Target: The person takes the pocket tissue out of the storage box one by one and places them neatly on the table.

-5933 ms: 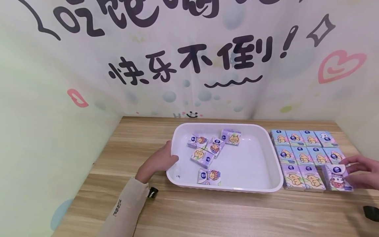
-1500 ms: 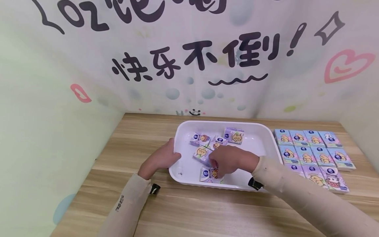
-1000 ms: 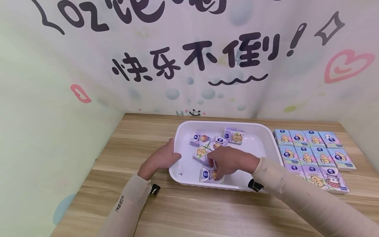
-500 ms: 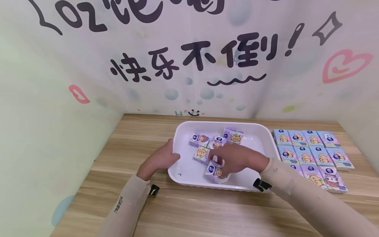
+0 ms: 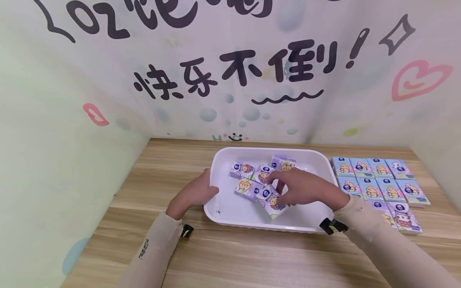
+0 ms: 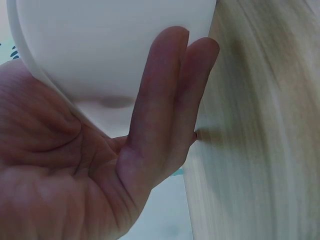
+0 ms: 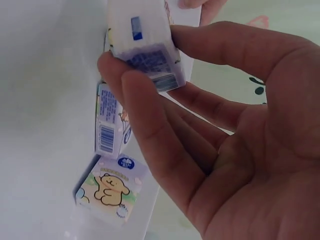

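The right hand (image 5: pixel 306 186) pinches a purple tissue pack (image 5: pixel 272 202) between thumb and fingers, holding it tilted within the outline of a white plastic tray (image 5: pixel 230 212). The left hand (image 5: pixel 197 190) grips the tray's left end, thumb over the rim and fingers along the outer wall. Four more purple packs lie in the tray: one with a balloon print (image 5: pixel 242 170) at the left, one with a puppy print (image 5: pixel 246 189) in front of it, another pack (image 5: pixel 263 174) just beside these two, and a fourth (image 5: pixel 283 163) near the back wall, partly behind the right hand. On the wood-grain surface (image 5: pixel 234 260), right of the tray, blue packs (image 5: pixel 369 192) form two rows of four; purple packs (image 5: pixel 404 218) make a nearer row, partly hidden by the right sleeve (image 5: pixel 381 236).
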Motion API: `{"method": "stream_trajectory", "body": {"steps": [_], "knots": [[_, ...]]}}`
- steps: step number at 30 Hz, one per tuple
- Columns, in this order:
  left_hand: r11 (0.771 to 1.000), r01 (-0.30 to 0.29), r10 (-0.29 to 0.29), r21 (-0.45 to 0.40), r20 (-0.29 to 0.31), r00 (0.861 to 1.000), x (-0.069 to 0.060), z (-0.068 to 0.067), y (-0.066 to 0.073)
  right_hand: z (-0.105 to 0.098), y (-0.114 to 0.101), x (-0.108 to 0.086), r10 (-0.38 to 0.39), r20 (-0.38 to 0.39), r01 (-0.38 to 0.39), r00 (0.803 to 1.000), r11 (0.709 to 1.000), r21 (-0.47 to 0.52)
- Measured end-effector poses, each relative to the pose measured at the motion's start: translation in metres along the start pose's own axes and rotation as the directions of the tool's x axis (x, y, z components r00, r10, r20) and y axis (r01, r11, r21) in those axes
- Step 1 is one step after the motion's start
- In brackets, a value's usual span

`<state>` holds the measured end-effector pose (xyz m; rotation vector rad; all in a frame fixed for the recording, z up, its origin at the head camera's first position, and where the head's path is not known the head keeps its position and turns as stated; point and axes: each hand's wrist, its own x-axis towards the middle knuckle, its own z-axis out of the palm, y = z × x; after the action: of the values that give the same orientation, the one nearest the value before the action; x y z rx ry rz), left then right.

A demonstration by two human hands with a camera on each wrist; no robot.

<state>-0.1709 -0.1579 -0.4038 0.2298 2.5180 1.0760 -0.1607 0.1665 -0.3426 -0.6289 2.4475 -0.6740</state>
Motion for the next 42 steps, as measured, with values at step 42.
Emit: {"method": "stream_trajectory", "body": {"steps": [42], "knots": [[1.000,0.008,-0.008,-0.001,0.001,1.000,0.002,0.001,-0.002,-0.022,0.070,-0.071,0.058,-0.171,-0.019,0.984,0.975,0.221]]}}
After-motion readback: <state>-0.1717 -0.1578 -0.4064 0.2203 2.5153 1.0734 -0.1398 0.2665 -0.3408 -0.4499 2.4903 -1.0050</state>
